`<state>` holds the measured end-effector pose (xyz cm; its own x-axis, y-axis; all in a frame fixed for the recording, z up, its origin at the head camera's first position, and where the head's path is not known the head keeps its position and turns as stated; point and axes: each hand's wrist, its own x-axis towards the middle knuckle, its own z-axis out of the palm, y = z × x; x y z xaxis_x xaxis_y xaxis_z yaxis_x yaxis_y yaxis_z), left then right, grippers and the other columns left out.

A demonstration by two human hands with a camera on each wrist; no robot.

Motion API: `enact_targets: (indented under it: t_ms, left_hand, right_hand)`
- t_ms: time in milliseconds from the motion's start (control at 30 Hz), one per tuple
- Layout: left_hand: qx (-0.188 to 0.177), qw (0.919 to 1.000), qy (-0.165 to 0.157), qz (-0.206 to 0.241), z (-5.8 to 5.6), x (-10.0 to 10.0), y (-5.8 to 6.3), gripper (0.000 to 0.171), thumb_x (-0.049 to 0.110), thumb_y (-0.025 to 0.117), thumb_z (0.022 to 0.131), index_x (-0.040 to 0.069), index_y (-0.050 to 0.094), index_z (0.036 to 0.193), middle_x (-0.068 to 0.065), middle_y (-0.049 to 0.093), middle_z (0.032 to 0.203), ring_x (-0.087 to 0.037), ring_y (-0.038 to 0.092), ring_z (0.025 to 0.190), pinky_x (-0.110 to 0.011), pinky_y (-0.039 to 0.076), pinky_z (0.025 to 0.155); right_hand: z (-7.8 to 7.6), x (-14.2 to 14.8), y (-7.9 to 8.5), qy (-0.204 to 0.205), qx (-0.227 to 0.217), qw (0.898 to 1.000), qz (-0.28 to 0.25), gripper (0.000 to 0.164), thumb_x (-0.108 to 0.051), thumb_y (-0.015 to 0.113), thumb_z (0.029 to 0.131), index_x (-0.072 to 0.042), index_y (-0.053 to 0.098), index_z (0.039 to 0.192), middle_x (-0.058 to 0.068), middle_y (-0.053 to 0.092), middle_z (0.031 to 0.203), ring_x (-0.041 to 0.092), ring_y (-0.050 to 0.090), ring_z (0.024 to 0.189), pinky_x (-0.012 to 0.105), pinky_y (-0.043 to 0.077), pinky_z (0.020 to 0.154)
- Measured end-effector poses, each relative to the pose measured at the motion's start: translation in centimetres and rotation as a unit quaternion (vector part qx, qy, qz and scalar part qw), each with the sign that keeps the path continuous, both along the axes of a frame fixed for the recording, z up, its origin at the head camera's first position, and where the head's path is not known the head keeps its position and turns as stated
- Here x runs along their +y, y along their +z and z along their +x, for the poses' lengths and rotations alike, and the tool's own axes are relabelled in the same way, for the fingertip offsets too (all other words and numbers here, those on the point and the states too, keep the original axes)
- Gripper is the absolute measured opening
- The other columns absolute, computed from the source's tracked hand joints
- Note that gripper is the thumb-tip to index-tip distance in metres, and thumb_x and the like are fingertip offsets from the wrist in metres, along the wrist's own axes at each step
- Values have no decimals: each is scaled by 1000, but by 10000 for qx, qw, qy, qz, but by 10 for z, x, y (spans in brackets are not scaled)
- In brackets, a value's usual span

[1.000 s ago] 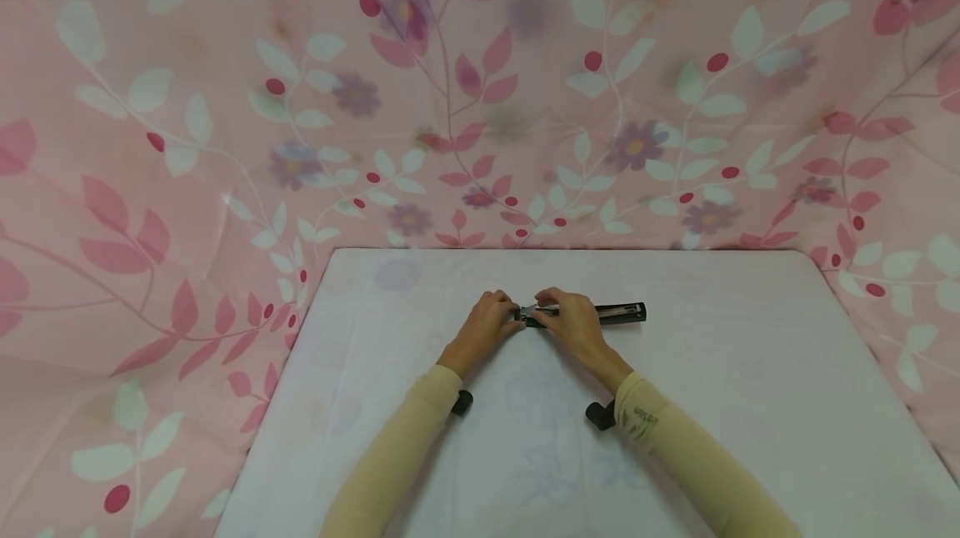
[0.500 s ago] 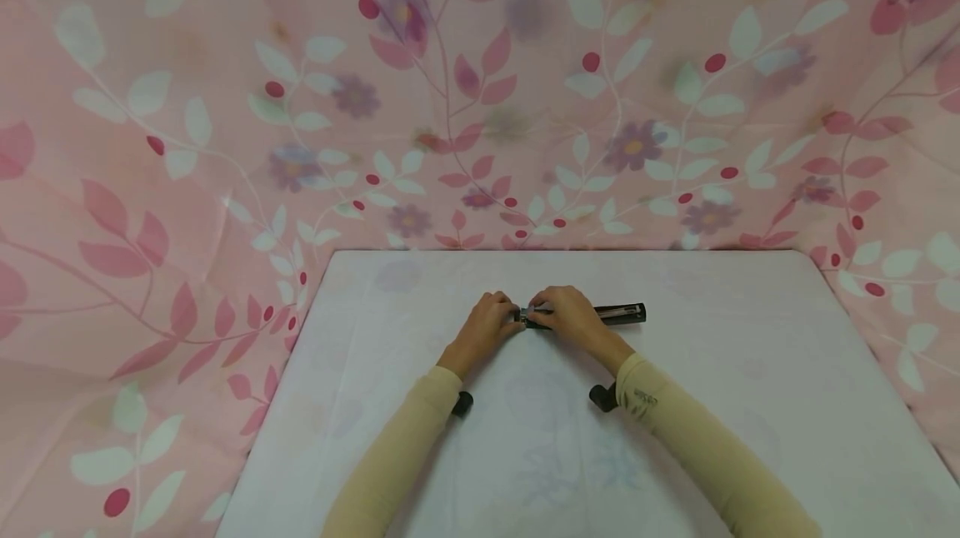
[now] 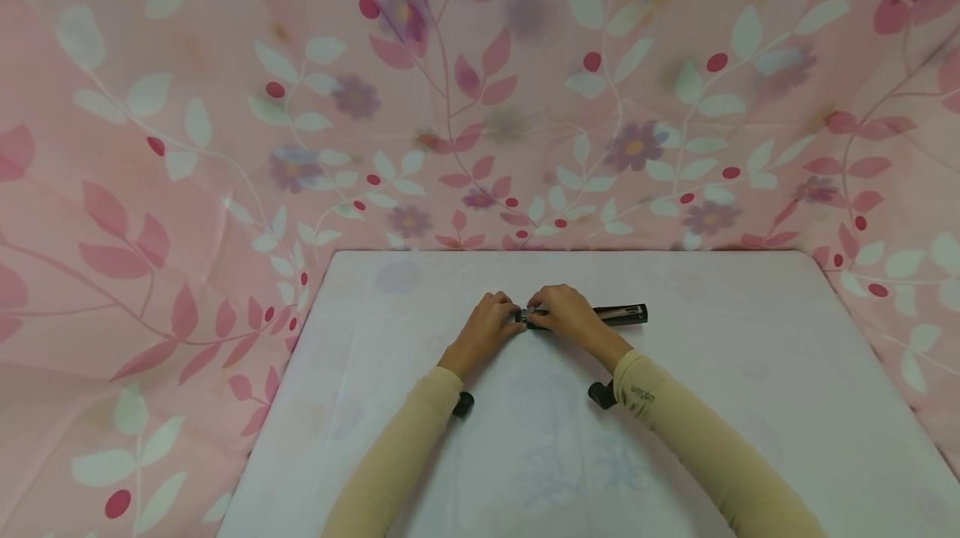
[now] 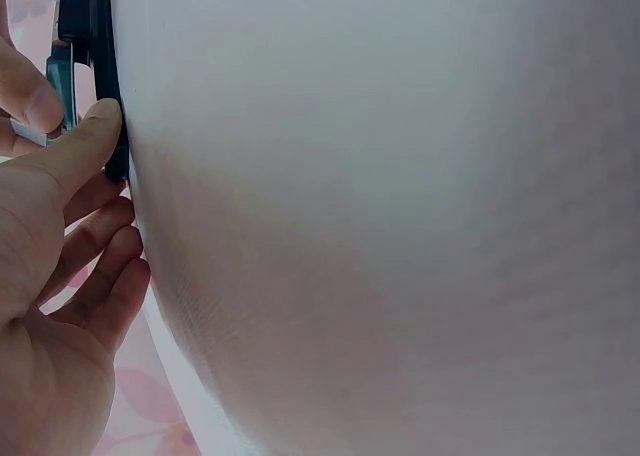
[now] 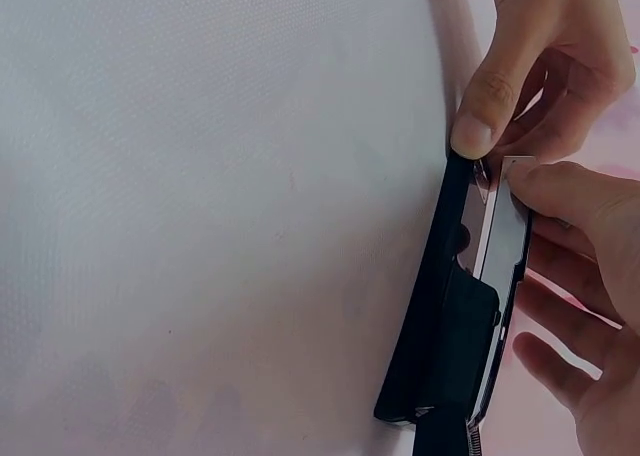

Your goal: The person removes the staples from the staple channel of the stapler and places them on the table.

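Note:
A black stapler [image 3: 622, 315] lies on the white-covered table, its top folded back to the right. My left hand [image 3: 483, 328] pinches the end of its base, the thumb on the base tip as the right wrist view shows. With thumb and fingers, my right hand [image 3: 572, 315] pinches the end of the metal staple channel [image 5: 508, 238], which stands slightly raised off the black base [image 5: 425, 316]. In the left wrist view, the left hand's other fingers [image 4: 120, 291] rest beside the base. A coiled spring [image 5: 475, 439] shows near the hinge.
The white tablecloth [image 3: 750, 405] covers the table to its back edge. A pink floral curtain [image 3: 480, 130] hangs behind and along both sides. Dark wrist camera mounts [image 3: 602, 394] jut inward below each cuff.
My right hand has shifted slightly left along the stapler, toward its end, with its fingers nearer the left hand. The left hand and the stapler have stayed in place.

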<state>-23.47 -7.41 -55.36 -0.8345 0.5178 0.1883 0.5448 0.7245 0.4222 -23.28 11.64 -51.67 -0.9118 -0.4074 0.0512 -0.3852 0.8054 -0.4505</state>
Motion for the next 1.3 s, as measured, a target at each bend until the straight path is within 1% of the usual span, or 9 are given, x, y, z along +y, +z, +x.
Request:
enact_targets:
  t_ms: [200,467,600,700,867,933,1067,1200,1300]
  left_hand:
    - [-56,10000,28,-44,1,2,0,31,27,76,86,3,74,107,-9,66,104,-24,58,95,-35,51,87]
    - [-48,9999,-26,-95,2,2,-1,33,29,76,86,4,74,106,-9,66,104,-24,58,95,-34,51,87]
    - [0,9999,-34,-107,1,2,-1,32,29,76,86,5,74,106,-8,66,104,-23,58,95,-33,51,87]
    - [-54,9999,-4,-120,1,2,-1,33,30,75,86,5,74,108,-7,66,105,-22,58,96,-33,51,87]
    - [-162,9998,48,-141,1,3,1,33,30,75,87,5,73,109,-7,66,106,-23,58,98,-34,50,89]
    - [-164,9997,58,-161,1,3,1,33,30,75,87,5,73,109,-7,66,107,-23,58,98,-34,50,90]
    - [-171,9996,96,-194,1,3,1,34,30,74,87,6,73,110,-7,65,107,-22,57,98,-34,50,90]
    - [-186,9996,149,-148,2,1,2,34,30,75,87,6,73,111,-6,66,107,-20,57,98,-33,50,89]
    - [-220,9996,167,-99,2,1,2,33,29,75,87,6,73,111,-5,66,106,-19,57,97,-32,50,88]
  right_hand:
    - [1,0,0,-55,-84,9999,50,26,-27,75,87,-8,75,106,8,74,106,29,67,104,44,53,90]
    - [3,4,0,-50,-74,9999,-62,27,-28,75,87,-9,76,107,8,74,107,29,67,104,45,53,91]
    - [4,5,3,6,18,9999,-131,26,-27,75,88,-9,76,106,8,74,106,27,68,101,44,54,87]
    - [4,6,5,28,94,9997,-207,26,-28,74,88,-10,76,106,8,74,105,27,69,99,43,54,85]
    - [7,9,7,7,272,9987,-442,25,-29,75,87,-11,77,105,6,75,103,27,69,99,46,54,87]
    - [9,12,8,4,386,9977,-561,25,-30,76,86,-12,77,104,5,75,101,26,70,99,46,53,89]
    - [15,21,10,-6,581,9949,-827,23,-28,76,86,-12,77,103,4,76,99,25,71,97,46,54,87]
    - [27,34,9,-53,605,9930,-1014,23,-27,76,86,-13,77,105,3,76,99,23,71,94,43,55,82]
    - [38,45,6,-64,679,9924,-1029,23,-26,76,86,-14,77,105,2,76,98,20,71,92,41,56,81]
